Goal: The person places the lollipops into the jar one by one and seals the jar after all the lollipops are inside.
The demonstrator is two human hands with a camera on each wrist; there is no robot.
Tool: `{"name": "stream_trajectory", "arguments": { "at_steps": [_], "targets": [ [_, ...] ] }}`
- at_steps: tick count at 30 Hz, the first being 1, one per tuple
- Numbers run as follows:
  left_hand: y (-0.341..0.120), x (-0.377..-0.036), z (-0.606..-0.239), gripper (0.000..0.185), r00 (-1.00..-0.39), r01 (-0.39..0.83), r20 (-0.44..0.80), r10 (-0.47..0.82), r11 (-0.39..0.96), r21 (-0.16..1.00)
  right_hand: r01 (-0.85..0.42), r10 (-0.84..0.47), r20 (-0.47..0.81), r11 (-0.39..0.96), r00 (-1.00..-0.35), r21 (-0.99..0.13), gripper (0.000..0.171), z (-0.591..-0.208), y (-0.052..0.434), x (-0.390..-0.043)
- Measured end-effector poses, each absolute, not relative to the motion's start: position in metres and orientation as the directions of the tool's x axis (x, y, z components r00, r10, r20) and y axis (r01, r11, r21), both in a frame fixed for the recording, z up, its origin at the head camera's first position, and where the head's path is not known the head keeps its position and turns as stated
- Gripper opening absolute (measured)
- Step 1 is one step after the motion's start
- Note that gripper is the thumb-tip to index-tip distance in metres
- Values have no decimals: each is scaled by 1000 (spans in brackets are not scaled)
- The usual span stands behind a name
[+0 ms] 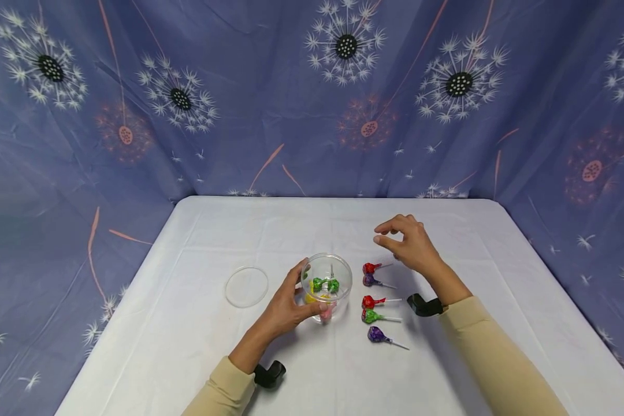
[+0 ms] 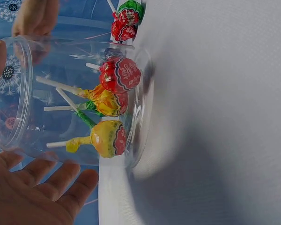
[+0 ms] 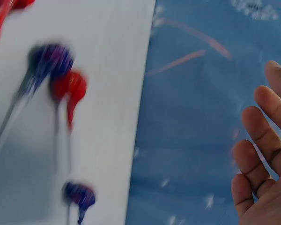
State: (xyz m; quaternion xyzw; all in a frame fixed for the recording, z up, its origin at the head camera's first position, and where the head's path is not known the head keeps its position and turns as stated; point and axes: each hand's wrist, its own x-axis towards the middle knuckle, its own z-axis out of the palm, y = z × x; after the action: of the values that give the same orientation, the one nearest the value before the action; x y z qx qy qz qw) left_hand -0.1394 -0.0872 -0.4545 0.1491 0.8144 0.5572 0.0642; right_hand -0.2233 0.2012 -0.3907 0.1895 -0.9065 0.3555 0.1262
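Observation:
My left hand [image 1: 286,309] grips a clear plastic jar [image 1: 343,289], thumb on its near side and fingers around the left. Inside the jar lie several wrapped lollipops; the left wrist view shows a yellow lollipop [image 2: 108,139], an orange one [image 2: 107,101] and a red one [image 2: 120,76], with green wrapping between them. Over the table's right side my right hand [image 1: 408,242] is raised with nothing in it, thumb and fingers apart. Just below it is a column of lollipops, including a red lollipop [image 1: 369,268], a purple lollipop [image 1: 369,280] and a green lollipop [image 1: 369,316].
A clear round lid [image 1: 226,287] lies flat left of the jar. Another red lollipop [image 1: 369,301] and a purple one [image 1: 376,334] complete the column. In the right wrist view a further purple lollipop [image 3: 80,194] shows low down. A patterned curtain [image 1: 291,115] hangs behind the white table [image 1: 187,346].

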Motion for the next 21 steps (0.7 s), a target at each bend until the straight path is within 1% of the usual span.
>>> {"name": "stream_trajectory", "arguments": {
  "at_steps": [3,6,10,15,21],
  "targets": [
    [-87,-140,-454,101,-948,171,64,311,330,928,-362,-207,310,703,-928,-612,22,-397,216,-230],
    [-86,-141,-454,103,-951,163,58,304,333,929,-315,-181,271,720,-946,-619,24,-404,228,-234],
    [-84,-143,-454,106,-952,145,40,303,332,932,-270,-154,236,742,-960,-614,26,-415,245,-241],
    [-84,-143,-453,102,-953,137,29,303,341,930,-208,-106,199,763,-974,-611,31,-431,266,-248],
    [-84,-143,-451,101,-951,142,28,309,353,925,-179,-92,175,785,-980,-592,32,-447,285,-251]
  ]
}}
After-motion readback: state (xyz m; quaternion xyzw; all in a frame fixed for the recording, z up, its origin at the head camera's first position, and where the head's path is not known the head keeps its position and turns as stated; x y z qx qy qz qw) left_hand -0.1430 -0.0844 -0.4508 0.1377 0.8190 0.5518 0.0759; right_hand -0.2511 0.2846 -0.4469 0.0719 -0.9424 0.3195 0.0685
